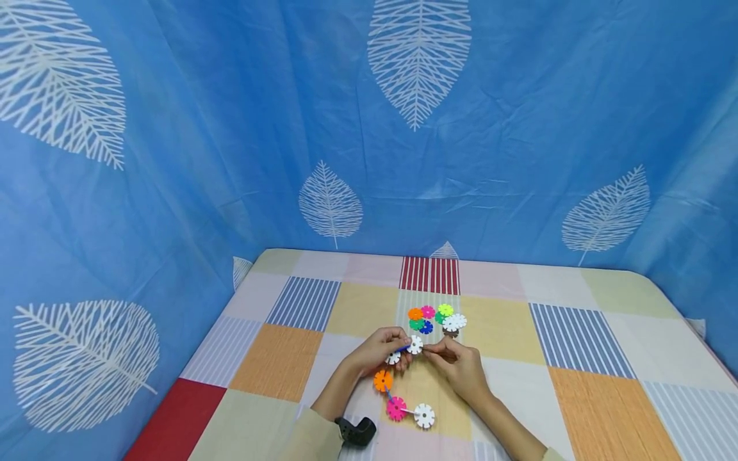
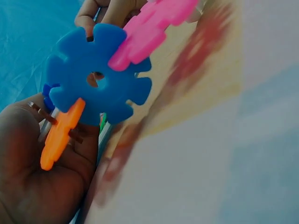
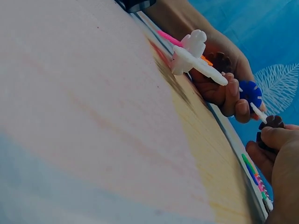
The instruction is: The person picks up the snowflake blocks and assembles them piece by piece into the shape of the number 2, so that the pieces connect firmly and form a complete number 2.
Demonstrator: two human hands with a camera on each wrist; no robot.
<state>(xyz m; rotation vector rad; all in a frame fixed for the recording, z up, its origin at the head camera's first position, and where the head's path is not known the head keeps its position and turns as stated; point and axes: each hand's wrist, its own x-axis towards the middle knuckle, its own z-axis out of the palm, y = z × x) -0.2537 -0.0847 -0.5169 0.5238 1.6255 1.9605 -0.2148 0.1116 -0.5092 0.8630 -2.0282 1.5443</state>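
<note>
With desk (image 1: 271, 422) room either side, our left hand (image 1: 377, 349) pinches a blue disc (image 3: 251, 92), our right hand (image 1: 461, 369) a brown disc (image 3: 274, 121).

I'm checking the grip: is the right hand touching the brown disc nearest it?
Touching. The right wrist view shows the right hand pinching the brown disc between thumb and fingers.
</note>
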